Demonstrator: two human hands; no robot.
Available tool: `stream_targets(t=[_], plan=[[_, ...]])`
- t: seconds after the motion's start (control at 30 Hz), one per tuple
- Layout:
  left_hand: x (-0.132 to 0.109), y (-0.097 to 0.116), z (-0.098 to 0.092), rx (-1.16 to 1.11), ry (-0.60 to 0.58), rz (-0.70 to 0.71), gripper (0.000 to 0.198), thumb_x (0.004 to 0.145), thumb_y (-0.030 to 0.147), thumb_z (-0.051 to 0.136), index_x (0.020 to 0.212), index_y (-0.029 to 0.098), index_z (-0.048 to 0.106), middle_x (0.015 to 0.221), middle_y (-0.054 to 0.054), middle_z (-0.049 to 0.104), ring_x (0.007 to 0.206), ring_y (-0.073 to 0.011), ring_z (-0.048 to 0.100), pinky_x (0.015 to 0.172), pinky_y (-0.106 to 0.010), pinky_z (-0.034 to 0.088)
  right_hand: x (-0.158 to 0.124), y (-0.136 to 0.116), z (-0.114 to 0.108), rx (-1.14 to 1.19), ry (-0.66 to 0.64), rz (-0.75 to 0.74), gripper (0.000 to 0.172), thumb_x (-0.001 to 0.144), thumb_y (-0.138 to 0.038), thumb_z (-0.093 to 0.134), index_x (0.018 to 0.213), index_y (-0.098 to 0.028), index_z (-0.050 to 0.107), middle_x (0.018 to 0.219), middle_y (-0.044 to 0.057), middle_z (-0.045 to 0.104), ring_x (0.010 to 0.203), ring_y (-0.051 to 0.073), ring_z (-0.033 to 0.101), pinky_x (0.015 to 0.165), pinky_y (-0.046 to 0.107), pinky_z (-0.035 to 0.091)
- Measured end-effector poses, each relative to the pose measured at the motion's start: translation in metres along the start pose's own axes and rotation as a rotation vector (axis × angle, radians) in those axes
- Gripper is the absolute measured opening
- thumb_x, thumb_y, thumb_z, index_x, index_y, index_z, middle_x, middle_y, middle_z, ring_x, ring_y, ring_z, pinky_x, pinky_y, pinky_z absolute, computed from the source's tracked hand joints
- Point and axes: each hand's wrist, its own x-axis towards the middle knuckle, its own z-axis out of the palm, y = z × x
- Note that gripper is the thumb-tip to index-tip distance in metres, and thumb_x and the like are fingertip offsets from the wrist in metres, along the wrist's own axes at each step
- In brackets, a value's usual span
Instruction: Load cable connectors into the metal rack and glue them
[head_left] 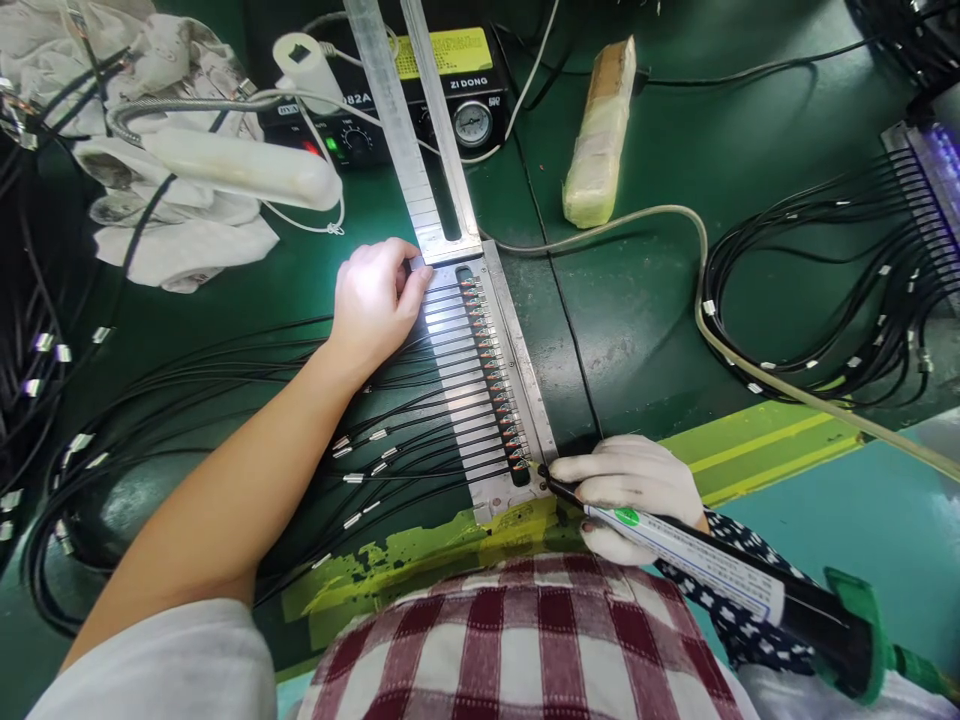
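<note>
A long metal fixture (465,420) lies on the bench in front of me, with a row of black cables clamped across it. Their stripped ends, with small orange and metal tips, line up in its slot. My left hand (379,300), bare, grips the far left corner of this fixture between thumb and curled fingers. In my right hand (630,490), which wears a white glove, is a black dispensing syringe (697,565) with a white label and green cap. The syringe's nozzle points at the near end of the cable row, close to the last tips.
A black dispenser box (427,95) with a gauge stands behind the fixture, under a hinged metal frame (412,130). White cloths (180,190) and a white cylinder (240,165) sit left. A wrapped block (600,135), a hose (701,250) and coiled cables (795,270) are right.
</note>
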Motion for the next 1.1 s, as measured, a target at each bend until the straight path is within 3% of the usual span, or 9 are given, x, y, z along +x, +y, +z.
stream_targets(t=[0.47,0.8,1.1], plan=[[-0.0002,0.0004,0.0005,-0.011,0.014,0.008,0.024,0.091,0.043,0.050,0.099,0.024,0.061,0.077,-0.004,0.057,0.090,-0.0257,0.058,0.088,-0.040,0.045,-0.0028,0.0015,-0.0009,-0.013,-0.029,0.037,0.015,0.087,-0.028,0.062,0.097,-0.018,0.061,0.096,0.012,0.076,0.070,0.017,0.072,0.060,0.028,0.055],[-0.0001,-0.0002,0.0014,0.008,0.023,0.018,0.024,0.090,0.042,0.050,0.100,0.023,0.061,0.076,-0.004,0.059,0.089,-0.0255,0.059,0.087,-0.039,0.046,-0.0022,0.0016,0.0007,-0.048,-0.008,0.041,0.014,0.086,-0.026,0.064,0.098,-0.019,0.061,0.097,0.011,0.076,0.080,0.017,0.074,0.064,0.027,0.056],[-0.0001,-0.0003,0.0013,-0.025,-0.003,-0.018,0.024,0.091,0.045,0.051,0.100,0.025,0.060,0.081,-0.005,0.059,0.095,-0.0273,0.059,0.092,-0.041,0.044,-0.0059,-0.0073,-0.0038,-0.044,0.024,-0.011,0.013,0.089,-0.028,0.058,0.096,-0.018,0.060,0.094,0.013,0.076,0.070,0.017,0.072,0.059,0.029,0.054]])
